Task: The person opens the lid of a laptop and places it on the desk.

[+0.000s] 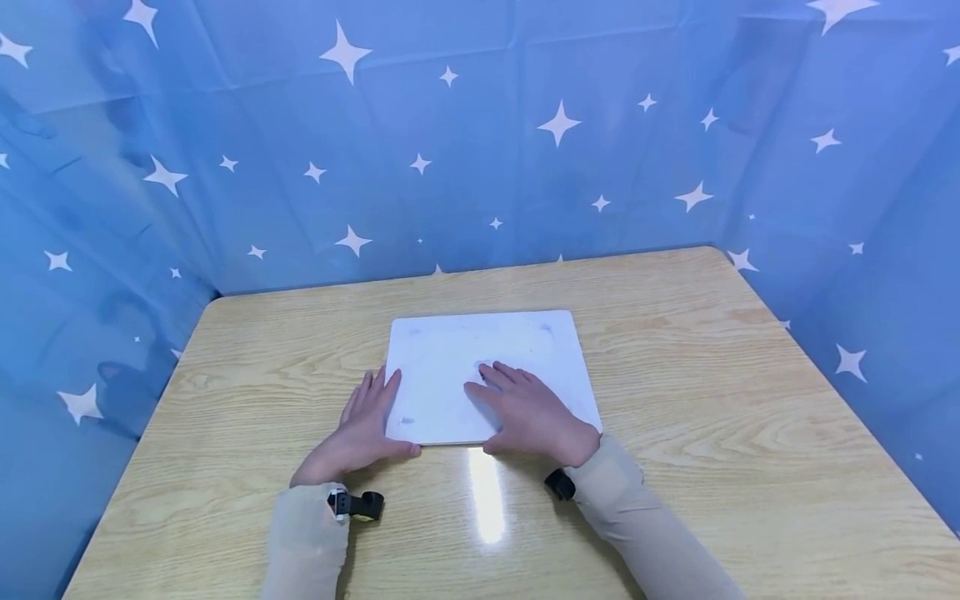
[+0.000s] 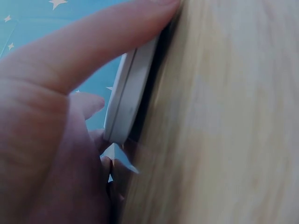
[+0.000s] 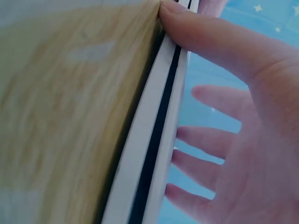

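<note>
The site presents as a partitioned workstation, its type of building undetermined: blue cloth (image 1: 487, 187) printed with white stars (image 1: 346, 55) hangs behind and along both sides, masking the room beyond. Creases and soft folds identify the enclosure as hung fabric. Within it stands a broad, wood-grain surface (image 1: 697, 358) with rounded far corners, its glossy finish returning a bright strip of reflected light (image 1: 487, 500).

A person's left sleeve (image 1: 303, 546) and right sleeve (image 1: 656, 525) are plain pale grey-beige, wrist-length. Small black devices (image 1: 367, 506) sit at both cuffs (image 1: 606, 471), the left with white edging (image 1: 340, 505).
</note>
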Available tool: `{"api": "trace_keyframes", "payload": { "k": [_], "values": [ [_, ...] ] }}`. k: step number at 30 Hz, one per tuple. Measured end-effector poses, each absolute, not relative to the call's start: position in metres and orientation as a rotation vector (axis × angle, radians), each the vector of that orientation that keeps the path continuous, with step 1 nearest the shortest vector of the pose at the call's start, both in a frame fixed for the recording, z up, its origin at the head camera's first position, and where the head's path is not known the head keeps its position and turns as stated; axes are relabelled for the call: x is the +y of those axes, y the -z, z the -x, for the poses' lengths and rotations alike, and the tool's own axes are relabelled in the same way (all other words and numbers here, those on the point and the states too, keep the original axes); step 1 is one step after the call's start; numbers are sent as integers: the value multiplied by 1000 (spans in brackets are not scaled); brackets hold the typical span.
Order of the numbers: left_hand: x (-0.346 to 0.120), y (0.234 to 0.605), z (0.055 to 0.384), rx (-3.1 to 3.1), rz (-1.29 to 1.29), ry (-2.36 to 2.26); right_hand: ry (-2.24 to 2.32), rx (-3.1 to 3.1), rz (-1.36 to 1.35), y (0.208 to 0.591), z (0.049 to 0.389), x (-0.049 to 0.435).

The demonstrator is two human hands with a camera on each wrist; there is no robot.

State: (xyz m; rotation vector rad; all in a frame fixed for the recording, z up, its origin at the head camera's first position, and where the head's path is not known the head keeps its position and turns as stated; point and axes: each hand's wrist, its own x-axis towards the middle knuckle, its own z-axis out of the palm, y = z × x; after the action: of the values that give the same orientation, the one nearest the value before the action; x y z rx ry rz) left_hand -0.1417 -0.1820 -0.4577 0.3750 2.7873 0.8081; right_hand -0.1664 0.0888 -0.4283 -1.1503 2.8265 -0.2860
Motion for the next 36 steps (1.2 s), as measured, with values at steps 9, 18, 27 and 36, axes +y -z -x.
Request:
{"api": "trace_keyframes", "payload": {
  "k": [9, 18, 27, 36],
  "values": [
    [-183, 460, 143, 2796, -379, -752, 311, 2815, 1160, 425, 167, 91],
    [-187, 460, 142, 2735, -268, -915, 430, 2814, 1165, 418, 168, 94],
    [-189, 457, 146, 2741, -264, -977, 382, 2880, 1246, 412, 171, 97],
    [-193, 457, 141, 2659, -242, -1074, 403, 2906, 1306, 410, 170, 100]
  ]
}}
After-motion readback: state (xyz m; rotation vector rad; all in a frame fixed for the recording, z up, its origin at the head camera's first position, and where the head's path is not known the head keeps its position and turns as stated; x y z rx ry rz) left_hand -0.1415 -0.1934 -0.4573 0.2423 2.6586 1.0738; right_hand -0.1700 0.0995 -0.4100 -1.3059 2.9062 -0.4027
